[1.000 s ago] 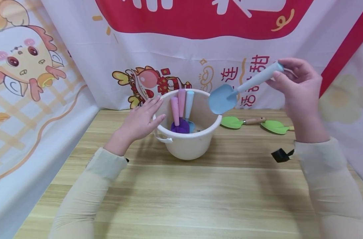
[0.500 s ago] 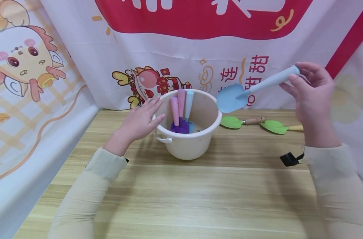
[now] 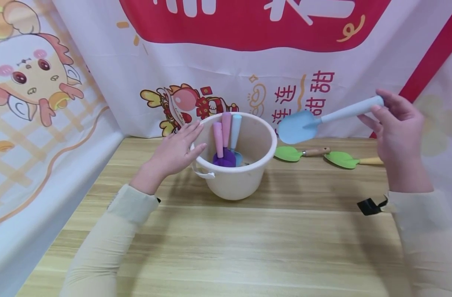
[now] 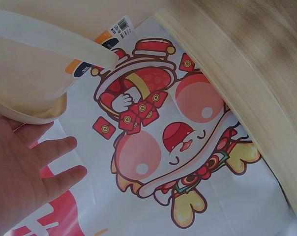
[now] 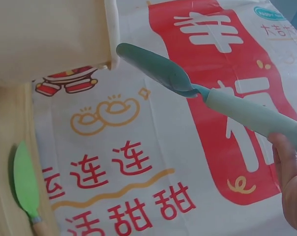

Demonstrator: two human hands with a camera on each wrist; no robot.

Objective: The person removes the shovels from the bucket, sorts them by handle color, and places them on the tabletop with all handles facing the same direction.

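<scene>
A cream bucket (image 3: 235, 183) stands on the wooden table, with two pink-handled purple trowels (image 3: 224, 157) and one blue trowel (image 3: 235, 128) leaning inside it. My left hand (image 3: 171, 154) rests on the bucket's left rim with its fingers straight. In the left wrist view, that hand (image 4: 28, 167) touches the rim from outside. My right hand (image 3: 400, 128) pinches a second blue trowel (image 3: 300, 127) by the end of its pale handle. This trowel is in the air to the right of the bucket, its blade toward the rim, also seen in the right wrist view.
Two green trowels lie on the table at the back right: one (image 3: 288, 153) with a brown wooden handle, the other (image 3: 341, 159) with a yellow handle. A printed cloth (image 3: 307, 62) hangs behind the table (image 3: 226, 247). The bucket's white handle (image 3: 205, 175) hangs at its left side.
My right hand has moved right and slightly down with the blue trowel, whose blade has shifted from over the bucket's rim to beside it. My left hand stays on the rim.
</scene>
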